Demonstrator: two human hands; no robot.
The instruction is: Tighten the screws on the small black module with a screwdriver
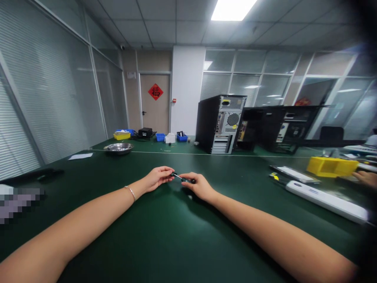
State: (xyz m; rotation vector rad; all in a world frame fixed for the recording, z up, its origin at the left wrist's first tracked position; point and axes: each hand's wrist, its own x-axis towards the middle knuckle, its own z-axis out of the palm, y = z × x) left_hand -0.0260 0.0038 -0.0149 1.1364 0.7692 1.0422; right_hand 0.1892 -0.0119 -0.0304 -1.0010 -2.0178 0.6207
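Screwdriver (182, 179), small and dark, is held at the middle of the frame, just above the green counter (176, 243). That counter fills the lower frame and is bare all around the hands, out to its left edge under the glass wall. A black computer tower (220, 122) stands upright at centre right, well behind the hands, with a second tower (279, 127) beside it. A long white power strip (326, 200) lies at the right, a yellow bin (331, 166) beyond it, near another person's hand (366, 177) at the right edge. A steel bowl (118, 147) sits far left. The left hand (157, 179) has its grip pinched on the thin shaft; the right hand (200, 186) has its grip closed around the handle.
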